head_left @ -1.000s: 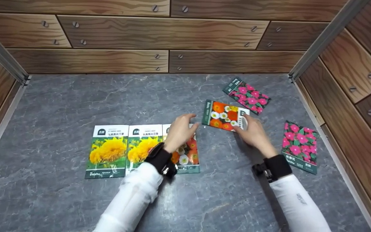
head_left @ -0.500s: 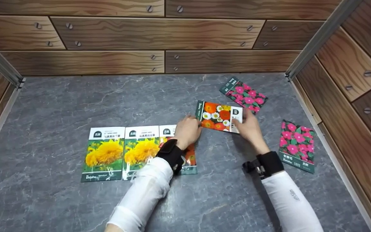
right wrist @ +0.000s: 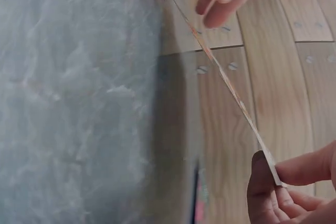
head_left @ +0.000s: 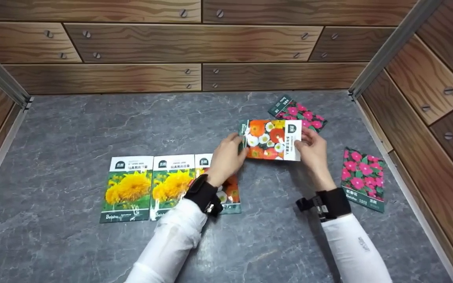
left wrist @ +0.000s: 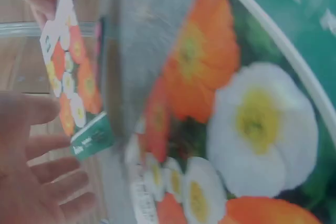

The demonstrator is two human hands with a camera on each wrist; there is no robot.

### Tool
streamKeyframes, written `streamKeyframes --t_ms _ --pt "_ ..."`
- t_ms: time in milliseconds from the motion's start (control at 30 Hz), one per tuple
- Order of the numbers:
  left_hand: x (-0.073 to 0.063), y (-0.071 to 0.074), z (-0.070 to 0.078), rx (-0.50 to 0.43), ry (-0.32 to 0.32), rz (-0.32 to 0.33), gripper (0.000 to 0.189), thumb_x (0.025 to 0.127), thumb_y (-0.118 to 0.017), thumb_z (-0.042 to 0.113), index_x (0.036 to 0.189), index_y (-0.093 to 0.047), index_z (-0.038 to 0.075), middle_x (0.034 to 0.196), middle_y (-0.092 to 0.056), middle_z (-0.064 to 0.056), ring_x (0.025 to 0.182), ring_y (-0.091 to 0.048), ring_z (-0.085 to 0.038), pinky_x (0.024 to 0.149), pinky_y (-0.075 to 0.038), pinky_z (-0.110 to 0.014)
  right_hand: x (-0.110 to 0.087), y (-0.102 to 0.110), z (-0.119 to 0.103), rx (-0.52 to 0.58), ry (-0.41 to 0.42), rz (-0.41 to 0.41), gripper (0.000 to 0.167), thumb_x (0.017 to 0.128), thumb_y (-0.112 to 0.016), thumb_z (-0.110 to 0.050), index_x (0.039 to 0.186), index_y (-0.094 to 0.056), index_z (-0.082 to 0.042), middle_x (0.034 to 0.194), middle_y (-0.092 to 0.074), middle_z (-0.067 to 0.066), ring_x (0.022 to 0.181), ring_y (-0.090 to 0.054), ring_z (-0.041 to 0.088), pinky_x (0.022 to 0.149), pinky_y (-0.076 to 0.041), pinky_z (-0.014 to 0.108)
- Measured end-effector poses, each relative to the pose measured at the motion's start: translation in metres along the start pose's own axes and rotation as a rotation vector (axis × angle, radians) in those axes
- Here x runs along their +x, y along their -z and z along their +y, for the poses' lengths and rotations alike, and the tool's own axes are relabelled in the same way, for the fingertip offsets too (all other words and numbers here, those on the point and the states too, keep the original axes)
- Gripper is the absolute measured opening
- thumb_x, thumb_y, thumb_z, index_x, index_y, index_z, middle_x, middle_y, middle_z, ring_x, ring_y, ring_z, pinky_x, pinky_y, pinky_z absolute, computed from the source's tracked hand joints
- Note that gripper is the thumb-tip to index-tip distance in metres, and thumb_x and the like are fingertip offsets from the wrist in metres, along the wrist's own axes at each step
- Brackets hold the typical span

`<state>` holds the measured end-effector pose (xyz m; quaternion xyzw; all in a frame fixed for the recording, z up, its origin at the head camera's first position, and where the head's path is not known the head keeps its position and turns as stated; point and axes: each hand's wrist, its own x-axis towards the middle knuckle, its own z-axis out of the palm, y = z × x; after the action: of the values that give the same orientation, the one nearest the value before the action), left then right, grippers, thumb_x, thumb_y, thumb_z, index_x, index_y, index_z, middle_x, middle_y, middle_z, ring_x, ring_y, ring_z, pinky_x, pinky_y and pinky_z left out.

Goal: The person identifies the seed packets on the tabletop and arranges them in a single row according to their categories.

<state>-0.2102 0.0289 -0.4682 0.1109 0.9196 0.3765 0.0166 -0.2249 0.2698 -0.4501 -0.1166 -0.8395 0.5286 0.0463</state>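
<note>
A seed packet (head_left: 267, 139) printed with orange and white poppies is held sideways off the table. My right hand (head_left: 313, 151) pinches its white end between thumb and fingers; the right wrist view shows the packet edge-on and tilted. Around the green end, my left hand (head_left: 228, 155) has its fingers spread, and in the left wrist view these fingers (left wrist: 52, 174) look apart from the packet. Under the left wrist lies another poppy packet (head_left: 232, 194), partly covered. Left of it are two yellow sunflower packets (head_left: 128, 188), side by side in one row with it.
Two packets with pink flowers lie on the right: a slanted packet (head_left: 303, 114) behind the held one, and another packet (head_left: 363, 179) near the right wall. Wood-patterned panels (head_left: 140, 76) border the grey marbled table (head_left: 92, 122) at the back and sides.
My right hand has raised the poppy packet and tilted it up. My left hand moved right to the packet's green end, then its fingers spread around it.
</note>
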Motion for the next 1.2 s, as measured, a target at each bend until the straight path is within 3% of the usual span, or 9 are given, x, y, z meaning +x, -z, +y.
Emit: streamKeyframes --t_ms 100,200,433,600,700,767,900,1067,1200 --pt "-0.004 0.011 0.003 -0.097 0.018 0.083 0.051 0.107 -0.061 0.024 0.153 -0.052 0.002 0.166 -0.042 -0.022 0.153 -0.045 -0.040 0.125 -0.045 -0.050 -0.005 -0.001 -0.006 0.008 0.082 0.014 0.050 0.097 -0.055 0.003 0.147 -0.056 0.004 0.131 -0.067 0.031 0.099 -0.062 0.005 0.081 -0.048 0.009" --pt "-0.006 0.023 0.006 -0.126 0.024 0.107 0.054 0.109 -0.058 0.026 0.157 -0.046 0.004 0.169 -0.038 -0.019 0.157 -0.039 -0.037 0.129 -0.040 -0.048 -0.013 -0.002 -0.015 0.013 0.157 0.010 0.047 0.096 -0.056 0.004 0.143 -0.061 0.005 0.125 -0.070 0.032 0.088 -0.061 -0.006 0.079 -0.049 0.009" --pt "-0.015 0.044 0.008 -0.100 -0.026 0.115 0.048 0.109 -0.059 0.027 0.153 -0.054 0.007 0.156 -0.056 -0.016 0.143 -0.056 -0.034 0.123 -0.046 -0.046 -0.032 -0.010 -0.033 0.053 0.285 -0.049 0.044 0.094 -0.058 0.009 0.137 -0.066 0.005 0.114 -0.073 0.031 0.084 -0.064 -0.004 0.080 -0.052 0.013" --pt "-0.031 0.050 0.007 -0.135 -0.073 0.136 0.039 0.110 -0.058 0.024 0.145 -0.063 0.009 0.140 -0.070 -0.014 0.101 -0.070 -0.025 0.086 -0.055 -0.031 -0.043 -0.015 -0.044 0.080 0.306 -0.106 0.043 0.093 -0.059 0.011 0.135 -0.068 0.004 0.115 -0.074 0.028 0.085 -0.065 -0.001 0.079 -0.053 0.015" --pt "-0.041 0.052 0.004 -0.188 -0.076 0.154 0.034 0.109 -0.059 0.022 0.139 -0.068 0.009 0.121 -0.077 -0.012 0.070 -0.058 -0.017 0.065 -0.041 -0.025 -0.050 -0.018 -0.048 0.091 0.306 -0.126 0.040 0.095 -0.060 0.009 0.134 -0.069 0.003 0.116 -0.075 0.027 0.084 -0.064 0.001 0.075 -0.053 0.016" --pt "-0.047 0.054 0.001 -0.240 -0.072 0.161 0.031 0.108 -0.060 0.020 0.135 -0.071 0.009 0.106 -0.078 -0.012 0.062 -0.048 -0.013 0.060 -0.035 -0.022 -0.054 -0.020 -0.050 0.094 0.313 -0.140 0.039 0.096 -0.061 0.008 0.133 -0.069 0.002 0.116 -0.075 0.026 0.084 -0.064 0.002 0.073 -0.053 0.016" --pt "-0.062 0.054 -0.006 -0.339 -0.068 0.165 0.027 0.107 -0.061 0.017 0.131 -0.073 0.009 0.092 -0.075 -0.011 0.061 -0.046 -0.011 0.058 -0.036 -0.021 -0.060 -0.024 -0.051 0.111 0.338 -0.157 0.035 0.097 -0.063 0.006 0.130 -0.071 0.002 0.111 -0.076 0.023 0.084 -0.065 0.003 0.071 -0.053 0.016" --pt "-0.080 0.052 -0.013 -0.451 -0.031 0.196 0.027 0.108 -0.060 0.016 0.131 -0.072 0.009 0.106 -0.077 -0.011 0.074 -0.059 -0.015 0.065 -0.044 -0.021 -0.065 -0.028 -0.050 0.157 0.355 -0.165 0.032 0.097 -0.067 0.002 0.129 -0.071 0.002 0.102 -0.076 0.010 0.085 -0.067 0.005 0.073 -0.055 0.017" --pt "-0.088 0.051 -0.022 -0.545 0.031 0.282 0.025 0.106 -0.063 0.016 0.128 -0.072 0.006 0.113 -0.076 -0.015 0.085 -0.069 -0.018 0.072 -0.051 -0.021 -0.068 -0.033 -0.044 0.225 0.352 -0.124 0.034 0.098 -0.068 0.001 0.132 -0.068 0.004 0.102 -0.074 0.000 0.088 -0.069 0.005 0.072 -0.057 0.016"
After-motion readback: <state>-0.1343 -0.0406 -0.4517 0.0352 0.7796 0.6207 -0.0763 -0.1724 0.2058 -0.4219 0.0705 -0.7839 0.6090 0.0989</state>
